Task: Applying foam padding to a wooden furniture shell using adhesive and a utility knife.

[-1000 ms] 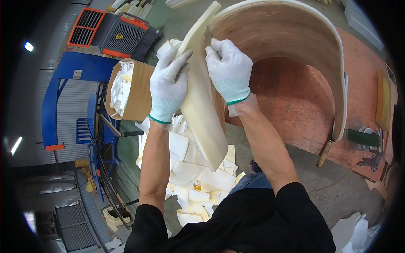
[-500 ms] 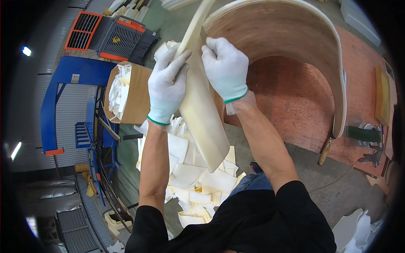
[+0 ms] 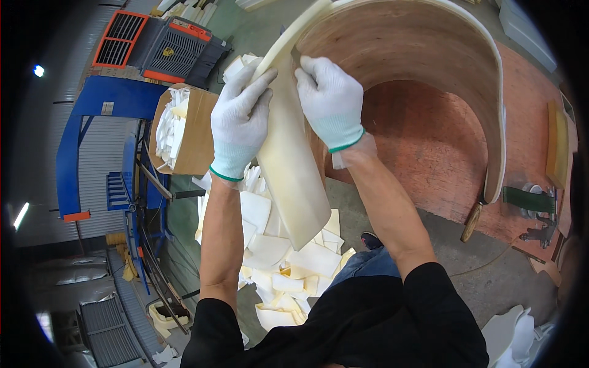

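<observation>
- Your left hand (image 3: pixel 240 122), in a white knit glove with a green cuff, lies flat against the outer face of the cream foam strip (image 3: pixel 294 165); its fingers are stretched up toward the strip's upper edge, pressed on the foam rather than curled round it.
- Your right hand (image 3: pixel 330 101), gloved the same way, has its grip closed on a thin dark blade (image 3: pixel 296 56) whose tip shows just above the fingers, at the seam where the foam meets the wood.
- The foam strip hangs loose from between your two hands, its free end sagging down past your wrists and ending above the floor scraps.
- Higher up, the same foam runs on as a pale band along the rim of the curved plywood shell (image 3: pixel 423 67), following the arch over and down its right side.
- The shell stands as a wide arch in front of you, with reddish board (image 3: pixel 442 147) showing inside and behind it.
- On the floor below your hands lies a heap of white foam offcuts (image 3: pixel 276 257), close to your shoe (image 3: pixel 371 240).
- To your left, an open cardboard box (image 3: pixel 187 132) holds more white offcuts, next to a blue metal frame (image 3: pixel 92 122).
- Beyond the box sits an orange and dark grey machine (image 3: pixel 159 46).
- At far right, a green strap (image 3: pixel 529 199) and metal clamp parts lie near the shell's lower end.
</observation>
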Motion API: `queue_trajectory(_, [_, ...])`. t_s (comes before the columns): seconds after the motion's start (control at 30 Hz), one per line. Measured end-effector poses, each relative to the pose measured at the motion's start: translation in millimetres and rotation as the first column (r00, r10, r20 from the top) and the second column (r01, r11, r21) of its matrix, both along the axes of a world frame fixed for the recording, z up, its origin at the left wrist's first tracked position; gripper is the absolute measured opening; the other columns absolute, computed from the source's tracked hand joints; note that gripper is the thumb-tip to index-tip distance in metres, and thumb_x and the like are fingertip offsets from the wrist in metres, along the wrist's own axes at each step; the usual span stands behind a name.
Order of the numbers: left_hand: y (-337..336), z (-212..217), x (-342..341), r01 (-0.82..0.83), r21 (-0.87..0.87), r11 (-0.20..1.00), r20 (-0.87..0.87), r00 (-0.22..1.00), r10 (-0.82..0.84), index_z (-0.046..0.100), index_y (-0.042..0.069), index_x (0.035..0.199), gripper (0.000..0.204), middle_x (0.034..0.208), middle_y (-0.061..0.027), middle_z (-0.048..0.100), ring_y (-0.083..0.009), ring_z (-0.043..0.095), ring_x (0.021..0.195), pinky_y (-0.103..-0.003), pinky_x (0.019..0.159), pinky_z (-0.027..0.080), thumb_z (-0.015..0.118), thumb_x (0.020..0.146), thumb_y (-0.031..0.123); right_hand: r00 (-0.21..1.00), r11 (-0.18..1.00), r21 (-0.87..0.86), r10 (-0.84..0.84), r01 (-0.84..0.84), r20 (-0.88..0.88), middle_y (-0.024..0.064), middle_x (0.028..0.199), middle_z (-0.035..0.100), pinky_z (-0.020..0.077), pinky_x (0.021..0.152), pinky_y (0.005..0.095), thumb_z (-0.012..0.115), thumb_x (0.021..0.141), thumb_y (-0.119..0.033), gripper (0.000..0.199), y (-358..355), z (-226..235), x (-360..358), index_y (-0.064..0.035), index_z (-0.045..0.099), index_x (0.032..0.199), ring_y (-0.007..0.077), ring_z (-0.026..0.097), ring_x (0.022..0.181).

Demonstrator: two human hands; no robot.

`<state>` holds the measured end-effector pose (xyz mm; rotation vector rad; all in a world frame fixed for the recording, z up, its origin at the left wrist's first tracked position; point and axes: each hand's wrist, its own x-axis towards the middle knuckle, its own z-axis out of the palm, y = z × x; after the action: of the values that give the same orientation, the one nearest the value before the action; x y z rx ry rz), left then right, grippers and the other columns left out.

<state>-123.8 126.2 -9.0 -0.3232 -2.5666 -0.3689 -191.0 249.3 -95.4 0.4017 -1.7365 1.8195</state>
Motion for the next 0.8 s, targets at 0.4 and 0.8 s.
queue_trajectory(0.4, [-5,2,-5,0.054,-0.008,0.998,-0.063,0.997,-0.055,0.074,0.008,0.114,0.034,0.121,-0.0166,0.067,-0.0297,0.067,0.106,-0.034,0.089,0.054,0.068,0.082,-0.003,0.999,0.991,0.132,0.034,-0.034,0.0,0.0158,0.085,0.068,0.0556,0.067,0.0335,0.073,0.082,-0.004,0.017,7,-14,13,-0.0027,0.071,0.099,0.0298,0.069,0.075])
queue_trajectory(0.8, [-9,9,-8,0.078,-0.078,0.994,-0.052,0.995,-0.082,0.074,0.007,0.109,0.029,0.12,-0.0146,0.068,-0.0323,0.065,0.11,-0.037,0.096,0.052,0.069,0.081,-0.002,0.998,0.958,0.282,0.058,-0.048,-0.026,0.0126,0.08,0.067,0.0543,0.063,0.0364,0.072,0.081,-0.005,0.018,8,-29,12,-0.0062,0.071,0.1,0.0295,0.067,0.07])
